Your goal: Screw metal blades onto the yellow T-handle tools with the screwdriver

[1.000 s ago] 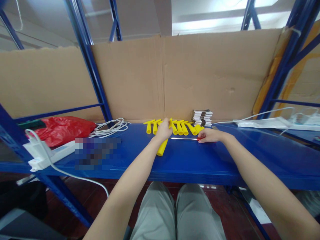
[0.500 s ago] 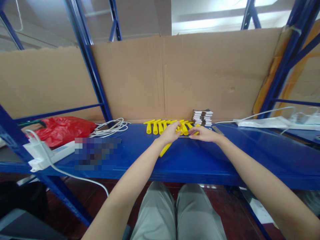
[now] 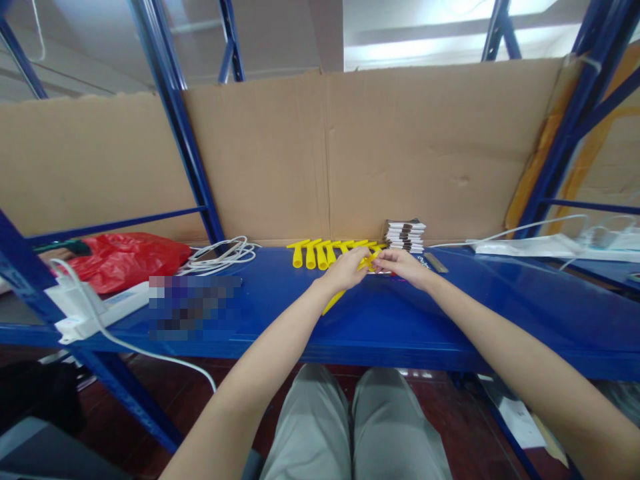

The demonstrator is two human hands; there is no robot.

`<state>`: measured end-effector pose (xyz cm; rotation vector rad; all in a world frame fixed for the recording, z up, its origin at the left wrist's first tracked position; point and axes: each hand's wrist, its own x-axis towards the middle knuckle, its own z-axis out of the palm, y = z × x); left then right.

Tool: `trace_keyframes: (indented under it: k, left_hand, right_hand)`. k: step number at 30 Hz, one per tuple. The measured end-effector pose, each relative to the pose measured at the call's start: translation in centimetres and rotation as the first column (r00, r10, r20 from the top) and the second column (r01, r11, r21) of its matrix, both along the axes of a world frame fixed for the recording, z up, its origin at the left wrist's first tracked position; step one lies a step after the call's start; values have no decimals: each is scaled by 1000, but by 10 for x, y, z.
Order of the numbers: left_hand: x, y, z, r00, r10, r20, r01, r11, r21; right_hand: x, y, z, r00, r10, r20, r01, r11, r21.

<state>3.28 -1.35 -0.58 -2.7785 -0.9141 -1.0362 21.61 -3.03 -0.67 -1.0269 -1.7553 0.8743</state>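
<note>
My left hand (image 3: 347, 268) is closed round a yellow T-shaped plastic scraper (image 3: 332, 303), whose handle sticks out below the palm. My right hand (image 3: 400, 265) meets the left, its fingertips pinched on the yellow upper end of the tool. Whether a small part sits between those fingertips cannot be made out. Behind the hands, several like yellow scrapers (image 3: 311, 256) lie in a row, hollow handle ends toward me. The right of the row is partly covered by my hands. A flat printed packet, mostly hidden, lies under my fingers.
A banded stack of small white packets (image 3: 406, 235) stands behind my right hand, with a short metal strip (image 3: 437, 263) beside it. On the left are a red plastic bag (image 3: 133, 259), coiled white cable (image 3: 225, 252) and a power strip (image 3: 107, 313). Cardboard (image 3: 400, 153) backs the blue shelf (image 3: 450, 320).
My right hand has moved left and closed its fingertips at the upper end of the yellow scraper. My left hand has shifted slightly right, and the scraper's handle has turned a little.
</note>
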Motion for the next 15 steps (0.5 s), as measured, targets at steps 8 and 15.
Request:
trace_keyframes:
  k: [8,15]
  left_hand:
    - [2,0,0,1000,-2,-7,2,1000,7]
    - [4,-2,0,998,3,62,-2,1000,-25]
  right_hand:
    - [0,0,-1,996,-9,-88,4,998,-64]
    - [1,-5,7,999,-44,-23,44,999,-2]
